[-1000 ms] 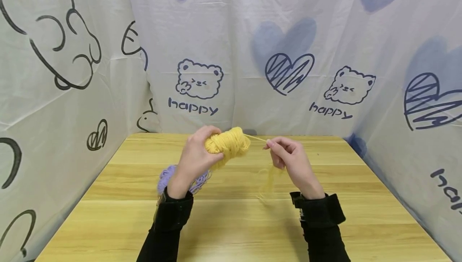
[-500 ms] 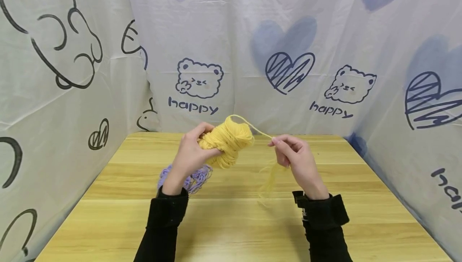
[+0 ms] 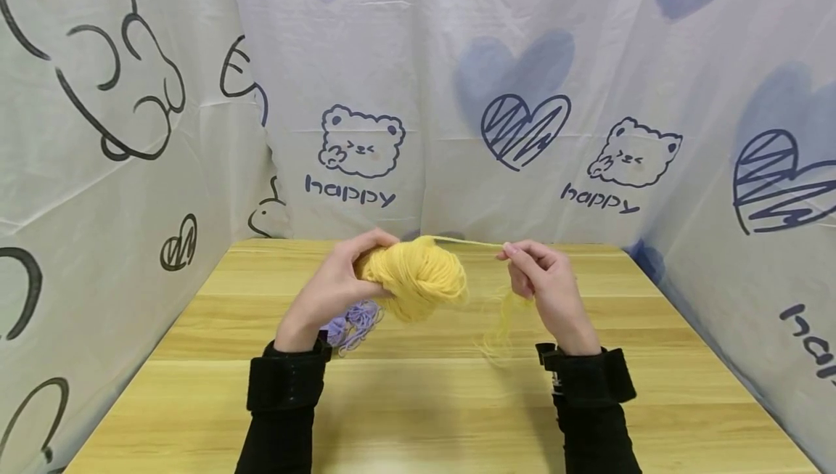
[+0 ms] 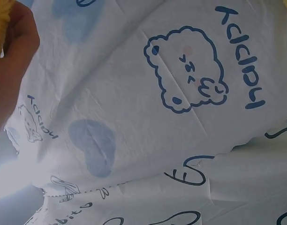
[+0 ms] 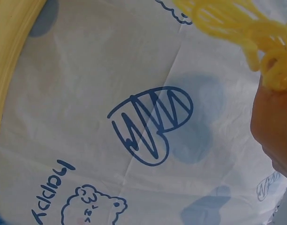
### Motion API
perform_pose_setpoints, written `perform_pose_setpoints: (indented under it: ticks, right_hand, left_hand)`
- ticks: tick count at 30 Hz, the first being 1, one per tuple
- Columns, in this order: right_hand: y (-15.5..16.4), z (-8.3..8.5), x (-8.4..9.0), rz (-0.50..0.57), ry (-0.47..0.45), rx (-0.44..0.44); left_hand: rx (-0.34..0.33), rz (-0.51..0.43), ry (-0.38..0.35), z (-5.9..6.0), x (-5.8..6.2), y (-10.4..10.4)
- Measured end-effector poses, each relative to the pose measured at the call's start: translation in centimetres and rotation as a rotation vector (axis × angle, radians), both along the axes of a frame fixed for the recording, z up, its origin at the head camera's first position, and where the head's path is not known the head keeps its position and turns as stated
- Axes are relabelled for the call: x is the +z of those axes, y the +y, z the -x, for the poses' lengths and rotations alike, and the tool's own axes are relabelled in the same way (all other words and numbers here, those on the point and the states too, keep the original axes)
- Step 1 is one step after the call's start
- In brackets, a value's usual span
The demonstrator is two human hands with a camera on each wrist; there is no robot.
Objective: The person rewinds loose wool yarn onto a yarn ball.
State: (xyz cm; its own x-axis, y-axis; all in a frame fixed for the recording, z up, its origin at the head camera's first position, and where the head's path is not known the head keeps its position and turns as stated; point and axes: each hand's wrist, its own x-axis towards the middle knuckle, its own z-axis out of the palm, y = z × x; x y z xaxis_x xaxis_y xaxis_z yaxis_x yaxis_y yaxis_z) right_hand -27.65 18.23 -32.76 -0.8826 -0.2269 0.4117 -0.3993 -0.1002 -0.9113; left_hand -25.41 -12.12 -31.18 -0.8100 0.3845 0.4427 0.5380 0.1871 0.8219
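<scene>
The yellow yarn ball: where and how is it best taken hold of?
Probably by the free right end of the yellow yarn ball, cupped from below. The left hand grips the opposite end, and the strand leaves the ball's top toward the right hand, so coming from below should avoid catching it.

The word "happy" (image 3: 350,191) stands in dark blue on the white back cloth (image 3: 444,198), under a bear drawing (image 3: 362,142); a second "happy" (image 3: 599,199) sits under another bear (image 3: 635,153) to its right. On the right side cloth (image 3: 738,300), lettering (image 3: 810,343) beginning "hap" is cut by the frame edge. Both wrist views show a tilted "happy" beside a bear; small lettering (image 4: 74,214) low in the left wrist view is too faint to read fully.
</scene>
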Motion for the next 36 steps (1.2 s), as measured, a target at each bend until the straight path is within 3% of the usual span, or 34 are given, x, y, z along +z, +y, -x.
perform_pose_setpoints:
  ticks: [3,7,15,18,20,24,28,32,36]
  right_hand:
    - [-0.1,-0.2,-0.1,-0.018,0.005,0.000]
    - [-0.3,-1.4,0.3,-0.052,0.059,0.014]
    - [-0.4,-5.7,2.4,-0.124,0.237,0.036]
    - [-0.3,-6.8,2.8,-0.118,0.257,0.017]
    - [-0.2,-7.1,2.9,-0.080,0.290,0.024]
    - [-0.1,-7.1,2.8,-0.017,0.342,0.024]
    - [-0.1,-6.5,3.0,-0.034,0.323,-0.031]
    - [-0.3,-5.4,3.0,-0.048,0.291,-0.073]
    - [-0.6,-3.8,2.4,-0.052,0.219,-0.106]
  left_hand:
    - [-0.067,0.027,0.003,0.0,-0.1,0.3]
    - [-0.081,0.096,0.009,0.0,-0.3,1.0]
    - [0.152,0.348,0.012,0.3,-0.9,2.0]
    - [0.205,0.456,0.035,0.4,-1.2,2.3]
    - [0.200,0.529,0.065,0.5,-1.4,2.4]
    - [0.112,0.678,0.151,0.3,-1.6,2.9]
    - [-0.025,0.731,0.240,0.1,-1.6,3.2]
    - [-0.202,0.660,0.283,-0.1,-1.2,3.2]
    - [-0.440,0.471,0.298,-0.3,-0.5,2.8]
